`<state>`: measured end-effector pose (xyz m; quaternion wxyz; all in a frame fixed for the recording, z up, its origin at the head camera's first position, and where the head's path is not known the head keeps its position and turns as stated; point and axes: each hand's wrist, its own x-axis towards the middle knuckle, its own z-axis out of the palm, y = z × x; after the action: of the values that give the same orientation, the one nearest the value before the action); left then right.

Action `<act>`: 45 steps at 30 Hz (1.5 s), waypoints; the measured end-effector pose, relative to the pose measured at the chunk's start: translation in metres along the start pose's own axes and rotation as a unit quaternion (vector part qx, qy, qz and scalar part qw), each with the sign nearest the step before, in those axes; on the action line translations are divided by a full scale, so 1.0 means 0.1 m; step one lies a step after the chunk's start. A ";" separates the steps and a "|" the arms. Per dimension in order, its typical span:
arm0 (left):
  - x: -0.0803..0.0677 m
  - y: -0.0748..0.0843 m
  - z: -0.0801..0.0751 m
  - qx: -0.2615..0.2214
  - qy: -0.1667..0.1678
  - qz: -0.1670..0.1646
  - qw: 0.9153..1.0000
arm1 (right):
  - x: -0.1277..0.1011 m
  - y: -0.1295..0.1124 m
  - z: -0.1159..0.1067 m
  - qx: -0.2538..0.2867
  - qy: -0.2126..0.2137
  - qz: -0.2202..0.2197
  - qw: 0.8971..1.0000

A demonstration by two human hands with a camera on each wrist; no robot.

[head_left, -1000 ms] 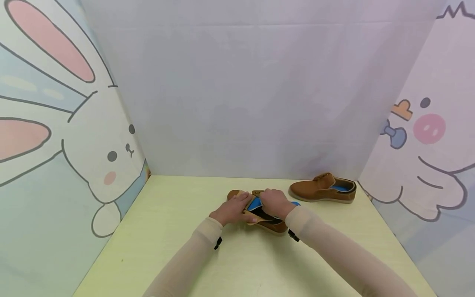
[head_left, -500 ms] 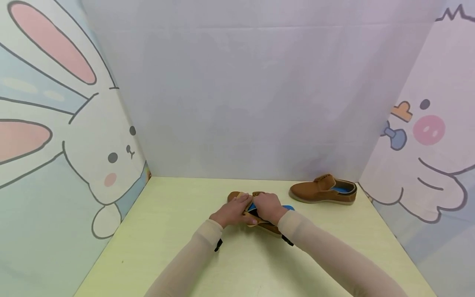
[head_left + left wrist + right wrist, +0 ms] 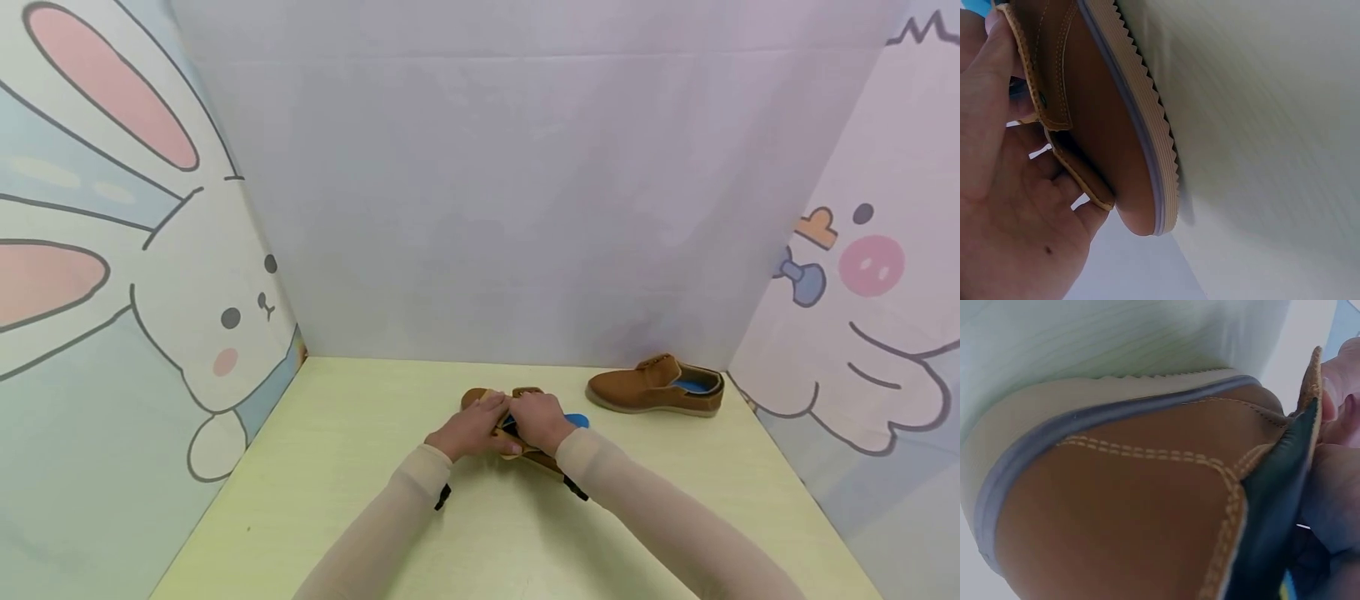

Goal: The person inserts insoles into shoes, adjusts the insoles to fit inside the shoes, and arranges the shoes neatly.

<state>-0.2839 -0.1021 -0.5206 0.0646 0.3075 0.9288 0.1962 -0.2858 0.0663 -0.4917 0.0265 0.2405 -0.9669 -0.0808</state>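
A brown leather shoe [image 3: 546, 463] lies on the table with its toe to the far left. My left hand [image 3: 468, 429] grips the shoe's upper near the lacing; in the left wrist view, the thumb lies against the edge of a stitched flap [image 3: 1060, 81] and other fingers are behind the tongue [image 3: 1082, 175]. My right hand [image 3: 538, 419], its fingers curled, holds a blue insole [image 3: 577, 420] at the shoe's opening. The insole's rear end sticks out past that hand. Its front part is mostly hidden. In the right wrist view the shoe's heel side [image 3: 1116, 506] fills the foreground.
A second brown shoe [image 3: 652, 386] with a blue insole inside stands at the back right of the pale table [image 3: 360, 433]. A grey-white wall [image 3: 517, 183] rises behind, and cartoon-printed panels [image 3: 217, 367] flank both sides.
My right hand has moved left and slightly down toward the toe, and the blue insole's rear end has shifted left with it. My left hand stays on the shoe.
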 end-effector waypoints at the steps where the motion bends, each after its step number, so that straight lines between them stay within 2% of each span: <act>1: 0.00 0.00 0.00 0.001 -0.002 -0.001 1.000 | 0.00 0.00 0.01 0.004 -0.001 0.002 1.000; 14: -0.02 0.01 0.01 0.009 0.003 -0.007 1.000 | 0.09 0.01 0.06 0.018 0.013 0.014 1.000; 20: -0.03 0.02 0.02 0.006 -0.001 -0.013 1.000 | 0.09 -0.01 0.09 0.047 0.027 0.026 0.998; 33: 0.00 -0.03 -0.03 -0.014 -0.003 -0.003 1.000 | 0.10 -0.01 0.13 0.112 0.045 0.053 0.991; 37: -0.01 -0.03 -0.05 -0.018 -0.001 -0.005 1.000 | 0.09 -0.03 0.11 0.137 0.035 0.054 0.988; 45: 0.00 -0.03 0.00 -0.039 -0.008 -0.017 0.999 | 0.03 0.02 0.08 0.203 -0.019 0.027 0.979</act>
<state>-0.2854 -0.1050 -0.5218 0.0875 0.2902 0.9251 0.2288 -0.2898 0.0676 -0.4997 -0.0392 0.2133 -0.9696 0.1137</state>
